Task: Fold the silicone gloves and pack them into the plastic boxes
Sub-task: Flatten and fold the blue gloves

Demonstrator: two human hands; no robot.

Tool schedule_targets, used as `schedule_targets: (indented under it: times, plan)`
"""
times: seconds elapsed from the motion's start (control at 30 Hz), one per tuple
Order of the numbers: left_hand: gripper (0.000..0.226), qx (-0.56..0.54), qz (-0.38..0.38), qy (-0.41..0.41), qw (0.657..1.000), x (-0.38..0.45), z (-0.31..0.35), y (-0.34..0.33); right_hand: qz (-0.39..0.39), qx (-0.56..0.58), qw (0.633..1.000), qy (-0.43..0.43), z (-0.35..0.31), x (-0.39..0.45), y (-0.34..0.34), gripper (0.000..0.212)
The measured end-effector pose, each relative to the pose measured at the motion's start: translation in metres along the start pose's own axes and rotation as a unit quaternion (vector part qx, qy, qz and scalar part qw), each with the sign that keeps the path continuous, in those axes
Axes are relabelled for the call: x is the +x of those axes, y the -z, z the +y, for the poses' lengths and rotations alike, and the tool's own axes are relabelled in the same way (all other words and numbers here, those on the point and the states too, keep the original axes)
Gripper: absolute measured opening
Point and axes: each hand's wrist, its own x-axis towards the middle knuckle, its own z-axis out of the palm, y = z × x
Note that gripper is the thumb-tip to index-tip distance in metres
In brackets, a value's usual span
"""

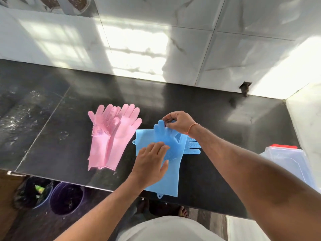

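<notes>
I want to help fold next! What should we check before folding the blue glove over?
1. Left hand presses flat on the blue gloves: ok.
2. Right hand pinches the top glove's fingertips: ok.
3. Blue pair lined up: not ok, the gloves lie crossed.
4. All on the counter: not ok, a cuff overhangs the front edge.
5. Pink gloves lie apart: ok.
6. Plastic box open: cannot tell.

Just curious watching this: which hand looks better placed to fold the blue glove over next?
Probably the right hand: its fingers already pinch the blue glove fingertips, while the left hand presses flat, anchoring it.
</notes>
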Motion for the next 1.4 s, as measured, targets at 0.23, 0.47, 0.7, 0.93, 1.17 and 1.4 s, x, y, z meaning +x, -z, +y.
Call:
schedule_targets:
  times: [0.23,0.47,0.7,0.93,1.17,1.4]
  plan:
    - [0.071,0.000,-0.063,-0.038,0.997,0.019,0.010,-0.077,0.037,-0.093,0.992,-0.077,0.026,0.000,0.018,0.045]
    - [0.076,-0.023,-0.060,0.001,0.998,0.015,0.009,-0.091,0.003,-0.311,0.938,-0.153,0.064,-0.025,0.028,0.066]
    - [0.075,-0.025,-0.072,0.011,0.997,0.015,0.010,-0.087,-0.003,-0.251,0.948,-0.195,0.076,-0.036,0.025,0.025]
    - [0.084,-0.022,-0.077,0.015,0.997,0.014,0.009,-0.085,0.147,-0.070,0.968,-0.191,0.087,-0.060,0.030,0.017]
    - [0.089,-0.014,-0.085,0.032,0.996,0.014,0.010,-0.085,0.223,0.099,0.956,-0.164,0.083,-0.076,0.059,0.020]
    - [0.088,0.001,-0.103,0.037,0.994,0.015,0.011,-0.085,0.134,0.060,0.918,-0.369,0.097,-0.099,0.020,0.032]
